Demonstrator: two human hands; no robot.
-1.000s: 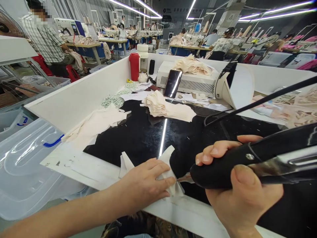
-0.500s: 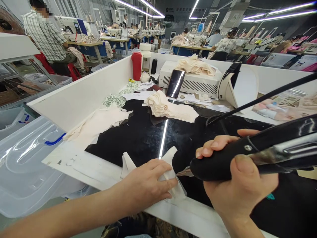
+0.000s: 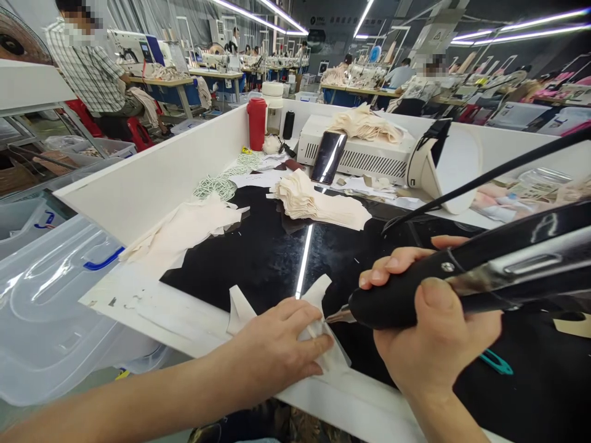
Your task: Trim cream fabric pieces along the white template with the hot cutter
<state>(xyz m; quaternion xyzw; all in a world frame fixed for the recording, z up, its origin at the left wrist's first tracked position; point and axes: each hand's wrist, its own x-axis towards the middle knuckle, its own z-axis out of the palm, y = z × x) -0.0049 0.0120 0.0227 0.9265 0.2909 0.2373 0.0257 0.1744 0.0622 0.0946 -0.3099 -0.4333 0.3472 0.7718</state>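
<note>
My left hand presses on a cream fabric piece at the front edge of the black tabletop, its fingers bent over the cloth. Part of the cloth lies hidden under the hand. In my right hand is a thick black handheld tool with a silver lever, gripped from the side with the thumb on it. Its pointed metal tip meets the fabric's right edge, close to my left fingertips. A teal clip-like item lies beneath my right wrist.
A stack of cream cut pieces and another pile lie farther back. Behind them stand a phone, a vented white box and a red flask. White walls border the table. A dark cable crosses the right side.
My right hand and the tool have shifted slightly left, the tip moving up along the fabric edge. More of the teal item shows. My left hand stays nearly still on the fabric.
</note>
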